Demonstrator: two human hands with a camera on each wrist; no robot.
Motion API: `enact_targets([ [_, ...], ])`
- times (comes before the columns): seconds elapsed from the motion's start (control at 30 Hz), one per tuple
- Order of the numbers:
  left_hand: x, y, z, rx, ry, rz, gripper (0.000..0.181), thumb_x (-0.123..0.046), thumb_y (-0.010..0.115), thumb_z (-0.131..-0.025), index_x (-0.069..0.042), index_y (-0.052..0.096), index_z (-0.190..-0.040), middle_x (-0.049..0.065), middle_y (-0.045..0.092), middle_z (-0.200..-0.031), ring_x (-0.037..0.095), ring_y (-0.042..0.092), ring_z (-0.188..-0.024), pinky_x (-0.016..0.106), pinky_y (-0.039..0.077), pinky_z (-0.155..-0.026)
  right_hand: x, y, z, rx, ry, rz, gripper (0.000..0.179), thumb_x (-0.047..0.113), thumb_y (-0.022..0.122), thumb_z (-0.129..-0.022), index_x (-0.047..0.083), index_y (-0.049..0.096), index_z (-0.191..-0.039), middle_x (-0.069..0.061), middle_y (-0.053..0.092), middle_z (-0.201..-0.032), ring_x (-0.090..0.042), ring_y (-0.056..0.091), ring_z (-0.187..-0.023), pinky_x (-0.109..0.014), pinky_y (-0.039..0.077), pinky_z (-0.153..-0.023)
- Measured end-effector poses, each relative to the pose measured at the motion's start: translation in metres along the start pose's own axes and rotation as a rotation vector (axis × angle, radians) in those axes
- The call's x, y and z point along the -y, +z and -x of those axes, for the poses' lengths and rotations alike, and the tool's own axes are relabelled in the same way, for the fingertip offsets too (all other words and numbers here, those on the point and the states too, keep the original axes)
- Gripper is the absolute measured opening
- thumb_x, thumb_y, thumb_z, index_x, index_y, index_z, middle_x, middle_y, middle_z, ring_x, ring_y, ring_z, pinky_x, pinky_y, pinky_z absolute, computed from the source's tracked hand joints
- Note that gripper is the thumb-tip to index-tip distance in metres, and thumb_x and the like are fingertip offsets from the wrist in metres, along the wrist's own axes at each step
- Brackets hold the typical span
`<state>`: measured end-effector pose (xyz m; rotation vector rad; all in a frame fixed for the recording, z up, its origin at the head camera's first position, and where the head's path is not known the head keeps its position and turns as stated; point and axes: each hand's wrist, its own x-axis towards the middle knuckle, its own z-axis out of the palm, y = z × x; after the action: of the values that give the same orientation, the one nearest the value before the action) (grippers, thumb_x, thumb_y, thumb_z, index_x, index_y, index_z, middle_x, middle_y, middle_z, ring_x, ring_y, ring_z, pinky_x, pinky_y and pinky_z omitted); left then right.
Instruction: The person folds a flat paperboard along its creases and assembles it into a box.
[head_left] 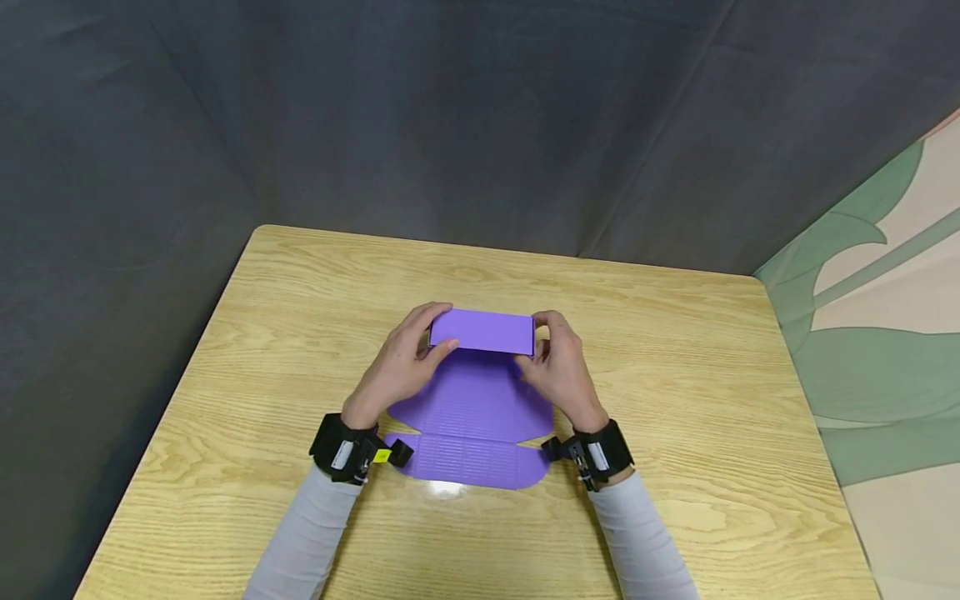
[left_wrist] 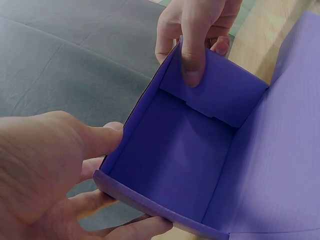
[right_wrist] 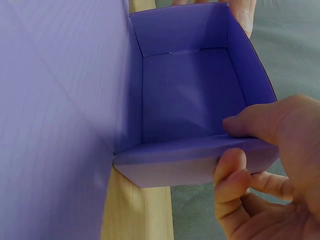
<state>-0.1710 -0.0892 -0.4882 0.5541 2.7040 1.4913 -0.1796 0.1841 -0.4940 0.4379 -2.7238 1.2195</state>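
Observation:
A purple cardboard box [head_left: 483, 331] is tipped up on its side, its open interior facing the wearer. The lid [head_left: 472, 408] spreads towards the wearer with a flap [head_left: 468, 462] at its near end. My left hand [head_left: 401, 358] grips the box's left end, thumb at the rim and fingers along the outside. At the right end, my right hand [head_left: 558, 367] pinches the side wall, with the thumb [right_wrist: 245, 122] inside and curled fingers outside. The wrist views show the box's bare floor [left_wrist: 170, 145] and its folded end walls.
The box is over a wood-grain table [head_left: 712, 417]. A dark grey curtain [head_left: 465, 125] hangs behind the table's far edge, and a green and cream patterned cloth [head_left: 885, 375] lies along the right side.

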Motion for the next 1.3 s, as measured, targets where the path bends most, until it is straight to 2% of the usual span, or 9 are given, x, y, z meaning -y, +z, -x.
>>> enact_targets([
  [0.77, 0.001, 0.000, 0.000, 0.004, -0.022, -0.007, 0.056, -0.025, 0.067, -0.108, -0.010, 0.048, -0.159, 0.015, 0.048, -0.162, 0.035, 0.054, -0.144, 0.054, 0.053, -0.108, 0.000, 0.002, 0.000, -0.008, -0.008, 0.001, 0.053, -0.002, 0.084, -0.086, -0.003, 0.054, -0.130, -0.013, 0.056, -0.097, -0.015, 0.054, -0.058, -0.024, 0.043, -0.050],
  [1.0, 0.002, -0.001, 0.000, -0.003, -0.013, -0.013, 0.056, -0.025, 0.067, -0.108, -0.010, 0.048, -0.159, 0.015, 0.048, -0.162, 0.034, 0.054, -0.144, 0.054, 0.053, -0.108, -0.004, 0.007, -0.002, -0.051, -0.030, -0.026, 0.051, -0.006, 0.083, -0.083, -0.003, 0.055, -0.126, -0.011, 0.055, -0.096, -0.014, 0.055, -0.058, -0.023, 0.044, -0.050],
  [1.17, 0.002, -0.001, -0.001, -0.003, -0.009, -0.003, 0.056, -0.025, 0.067, -0.108, -0.009, 0.048, -0.158, 0.015, 0.048, -0.162, 0.035, 0.054, -0.144, 0.054, 0.053, -0.109, -0.008, 0.012, -0.002, -0.081, -0.044, 0.027, 0.048, -0.002, 0.083, -0.084, -0.003, 0.057, -0.124, -0.012, 0.056, -0.099, -0.014, 0.055, -0.062, -0.024, 0.045, -0.055],
  [1.3, 0.000, 0.001, 0.000, 0.005, -0.006, 0.006, 0.057, -0.024, 0.067, -0.108, -0.007, 0.048, -0.158, 0.015, 0.048, -0.162, 0.034, 0.054, -0.143, 0.053, 0.054, -0.107, -0.011, 0.016, 0.000, -0.089, -0.035, 0.079, 0.046, 0.002, 0.084, -0.084, -0.004, 0.060, -0.123, -0.015, 0.061, -0.106, -0.019, 0.060, -0.069, -0.029, 0.050, -0.060],
])
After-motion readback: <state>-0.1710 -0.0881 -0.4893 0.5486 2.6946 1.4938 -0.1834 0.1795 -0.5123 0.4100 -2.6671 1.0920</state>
